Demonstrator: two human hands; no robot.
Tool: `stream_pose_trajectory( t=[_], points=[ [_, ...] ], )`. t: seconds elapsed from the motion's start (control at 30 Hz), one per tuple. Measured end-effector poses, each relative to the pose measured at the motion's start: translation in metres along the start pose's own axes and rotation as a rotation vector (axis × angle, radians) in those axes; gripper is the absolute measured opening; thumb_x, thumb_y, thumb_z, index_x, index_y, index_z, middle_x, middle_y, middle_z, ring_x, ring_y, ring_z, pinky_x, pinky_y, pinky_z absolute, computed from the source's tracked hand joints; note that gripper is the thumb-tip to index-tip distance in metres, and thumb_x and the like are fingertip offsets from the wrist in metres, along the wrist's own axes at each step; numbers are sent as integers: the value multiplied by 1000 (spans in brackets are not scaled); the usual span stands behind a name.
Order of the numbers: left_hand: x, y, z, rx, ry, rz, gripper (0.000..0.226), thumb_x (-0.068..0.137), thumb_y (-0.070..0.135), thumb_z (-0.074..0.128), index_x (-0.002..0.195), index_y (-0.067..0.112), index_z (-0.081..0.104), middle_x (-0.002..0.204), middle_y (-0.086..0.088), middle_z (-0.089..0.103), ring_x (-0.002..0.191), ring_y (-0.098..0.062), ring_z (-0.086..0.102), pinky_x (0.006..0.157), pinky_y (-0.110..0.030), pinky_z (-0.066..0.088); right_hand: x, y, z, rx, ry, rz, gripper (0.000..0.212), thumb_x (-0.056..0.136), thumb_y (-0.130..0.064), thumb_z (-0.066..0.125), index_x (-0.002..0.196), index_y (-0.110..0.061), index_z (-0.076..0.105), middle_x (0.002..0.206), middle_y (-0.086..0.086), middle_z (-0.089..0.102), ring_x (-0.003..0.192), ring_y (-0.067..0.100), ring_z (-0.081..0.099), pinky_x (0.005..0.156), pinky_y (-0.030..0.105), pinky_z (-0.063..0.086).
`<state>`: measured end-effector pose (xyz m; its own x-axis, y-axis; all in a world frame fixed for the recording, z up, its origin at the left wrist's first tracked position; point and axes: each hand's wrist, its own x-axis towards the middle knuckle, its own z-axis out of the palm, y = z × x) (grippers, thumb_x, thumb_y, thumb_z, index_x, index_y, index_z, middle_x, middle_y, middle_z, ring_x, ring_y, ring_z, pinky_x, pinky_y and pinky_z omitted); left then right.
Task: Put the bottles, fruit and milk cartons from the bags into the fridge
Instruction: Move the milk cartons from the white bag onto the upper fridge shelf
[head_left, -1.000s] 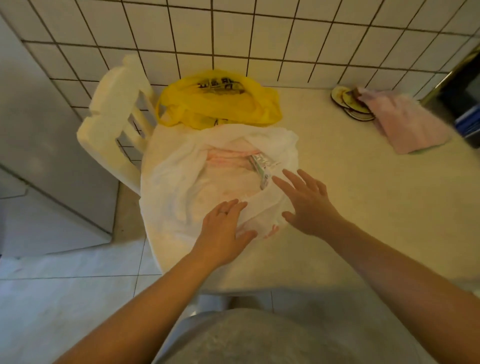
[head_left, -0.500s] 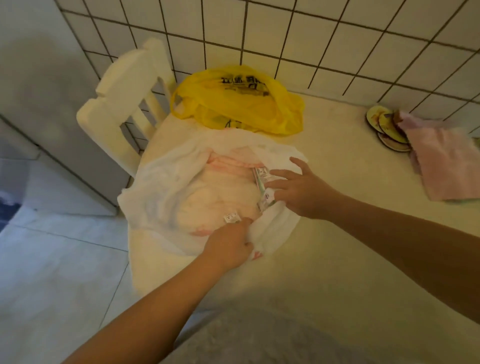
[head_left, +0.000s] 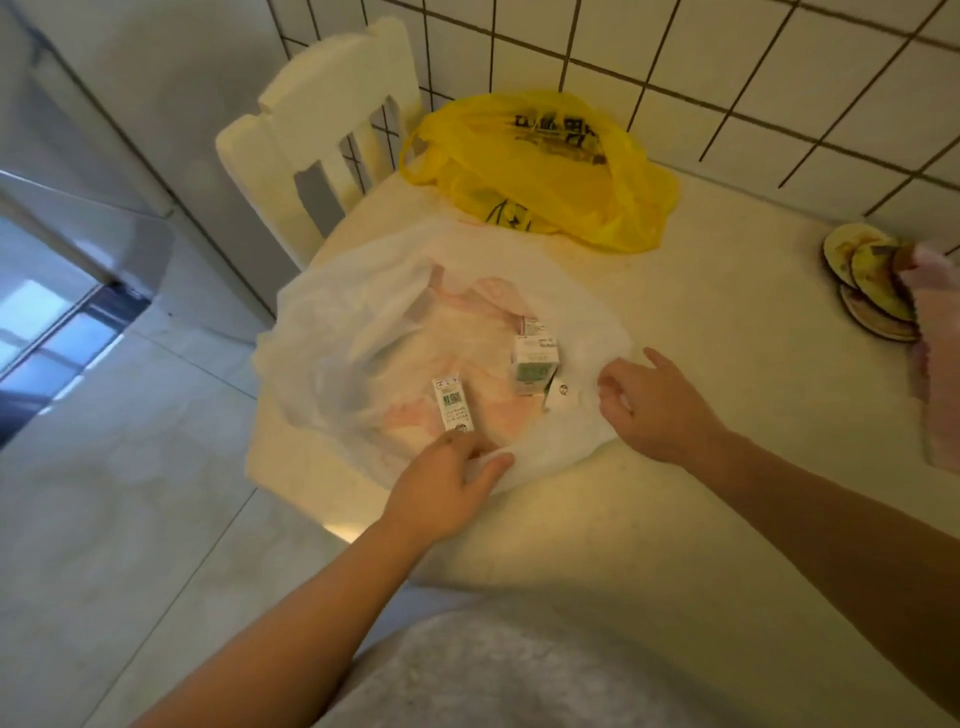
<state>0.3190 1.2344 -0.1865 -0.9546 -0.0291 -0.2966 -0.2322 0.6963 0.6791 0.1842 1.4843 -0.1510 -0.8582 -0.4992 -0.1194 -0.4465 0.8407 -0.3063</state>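
- Head view: the white bag lies open on the worktop; inside it, a slim carton sits at the near rim and a larger carton to the right
- The left hand has its fingers curled at the slim carton's base; whether they grip carton or bag film, I cannot tell
- The right hand is relaxed over the bag's right edge, holding nothing
- Recommended: pin the film with the right, lift each carton by its body
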Motion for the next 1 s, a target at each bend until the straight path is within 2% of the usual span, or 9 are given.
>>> stream_pose_trajectory(
  t=[0.03,0.1,0.23,0.37,0.5,0.6,0.77,0.9,1.0],
  points=[
    [1,2,1,-25,69,-52,41,96,58,50,114,24,64,109,2,59,93,-17,60,79,-33,49,7,-5,2,27,38,40,39,92,-51,36,97,-15,51,79,-5,62,83,28,64,91,35,43],
    [7,4,4,-27,188,-169,40,95,49,58,119,17,56,115,-2,53,91,-22,59,74,-33,46,19,-19,5,-22,106,77,45,92,-61,43,95,-16,43,76,1,64,72,32,63,67,37,48],
    [22,2,9,-38,181,-390,68,84,46,72,126,4,38,129,-13,44,102,-37,61,80,-42,52,45,-49,14,-210,123,131,71,84,-77,45,116,-14,42,99,4,70,84,27,65,82,41,39],
    [27,5,18,57,113,-477,70,83,61,66,123,12,35,122,-9,50,104,-34,63,76,-40,49,65,-60,31,-174,162,178,85,75,-74,61,123,-8,35,112,7,66,94,27,65,88,44,42],
    [26,5,25,97,106,-498,72,82,66,64,123,16,33,119,-6,56,104,-31,64,71,-35,43,64,-64,44,-164,239,120,71,79,-54,70,121,-5,40,110,9,66,90,31,67,90,46,43],
    [22,2,26,74,139,-497,66,84,65,62,119,18,33,118,-3,59,98,-27,65,65,-33,42,59,-62,45,-230,319,86,65,77,-50,73,115,-4,47,102,11,65,83,32,67,92,49,42],
    [14,0,28,47,205,-513,58,85,60,63,113,17,37,118,-1,56,95,-26,63,67,-33,38,59,-61,40,-352,523,-90,44,74,-37,73,103,-12,51,95,5,57,88,27,56,93,43,31],
    [12,-1,25,48,229,-520,55,86,58,64,109,16,38,113,-1,53,82,-21,55,60,-31,31,63,-64,40,-409,346,-108,55,76,-41,71,125,-22,56,103,2,55,95,26,54,94,42,27],
    [11,-5,21,40,255,-519,51,85,57,62,104,15,40,107,0,51,82,-23,57,64,-35,43,68,-67,36,-475,233,-38,49,84,-42,65,128,-23,58,109,4,55,101,29,53,97,44,30]
  ],
)
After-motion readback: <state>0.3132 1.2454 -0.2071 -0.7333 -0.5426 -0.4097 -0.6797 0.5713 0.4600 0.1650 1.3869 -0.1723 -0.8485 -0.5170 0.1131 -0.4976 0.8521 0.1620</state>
